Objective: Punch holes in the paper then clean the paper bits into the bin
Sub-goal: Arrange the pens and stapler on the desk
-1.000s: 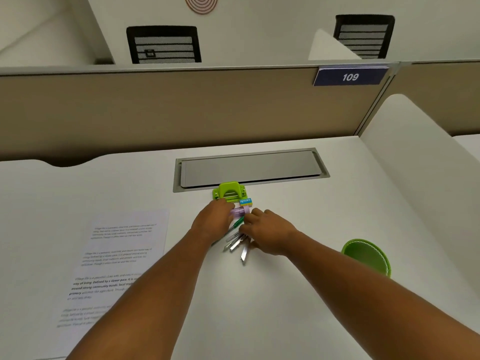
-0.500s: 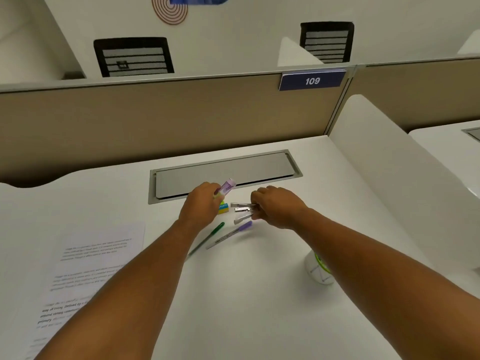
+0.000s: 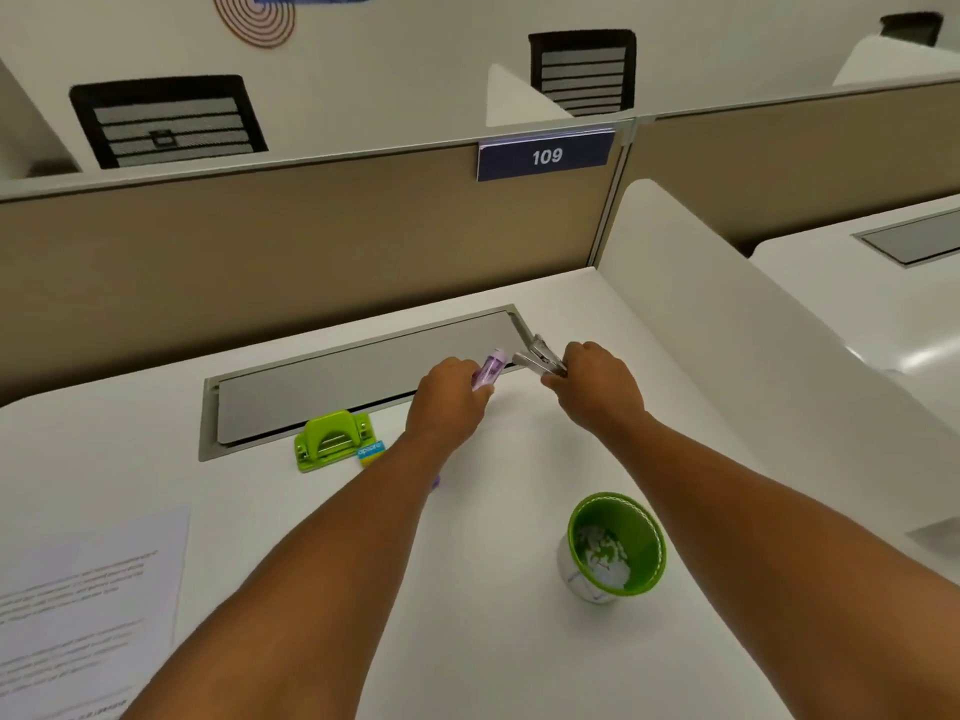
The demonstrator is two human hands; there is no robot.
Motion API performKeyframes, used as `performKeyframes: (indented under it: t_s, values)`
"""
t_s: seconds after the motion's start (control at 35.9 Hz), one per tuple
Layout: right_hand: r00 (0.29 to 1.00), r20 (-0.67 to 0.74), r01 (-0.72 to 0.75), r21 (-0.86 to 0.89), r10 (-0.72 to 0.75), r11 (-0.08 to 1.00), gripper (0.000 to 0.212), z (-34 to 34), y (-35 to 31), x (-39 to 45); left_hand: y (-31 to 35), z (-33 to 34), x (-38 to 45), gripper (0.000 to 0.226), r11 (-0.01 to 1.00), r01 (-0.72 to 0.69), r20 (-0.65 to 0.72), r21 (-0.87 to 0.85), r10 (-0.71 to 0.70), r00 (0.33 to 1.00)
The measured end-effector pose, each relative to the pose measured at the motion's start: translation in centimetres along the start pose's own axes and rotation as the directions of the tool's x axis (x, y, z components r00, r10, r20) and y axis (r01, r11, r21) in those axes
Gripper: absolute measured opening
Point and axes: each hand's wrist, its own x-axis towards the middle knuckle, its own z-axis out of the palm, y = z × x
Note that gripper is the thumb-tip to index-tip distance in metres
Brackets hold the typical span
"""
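Left hand [image 3: 447,394] has its fingers wrapped round a purple tube [image 3: 489,367], right hand [image 3: 592,384] grips some metal clips [image 3: 537,358], both near the desk's [image 3: 467,589] back edge; green bin [image 3: 615,545] sits front right.

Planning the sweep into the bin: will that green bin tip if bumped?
Probably. The bin looks like a small, thin-walled cup, taller than its base is wide, so likely light. It holds only some paper bits, little ballast. Nothing braces it on the smooth desk, so it may slide.
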Motion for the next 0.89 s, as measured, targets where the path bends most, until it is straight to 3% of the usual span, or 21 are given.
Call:
performKeyframes:
  t_s: [0.28,0.47,0.72,0.89]
  values:
    - [0.973,-0.007,-0.231,-0.059,0.231,0.971,0.033,2.1,3.0,1.6,3.1,5.5,2.6,0.023,0.996,0.089,0.062,0.028,-0.091,0.994]
    - [0.967,-0.01,-0.254,-0.107,0.254,0.961,0.032,3.8,3.6,2.0,3.5,7.2,3.2,0.027,0.989,0.1,0.052,0.106,-0.106,0.993]
    - [0.955,0.016,-0.294,-0.071,0.296,0.953,0.055,4.3,3.6,2.0,3.6,7.2,3.0,0.045,0.993,0.092,0.032,0.077,-0.094,0.995]
    - [0.962,-0.065,-0.268,-0.025,0.266,0.963,0.058,3.2,2.1,1.3,2.3,5.9,1.9,0.044,0.993,0.103,0.001,0.057,-0.103,0.995]
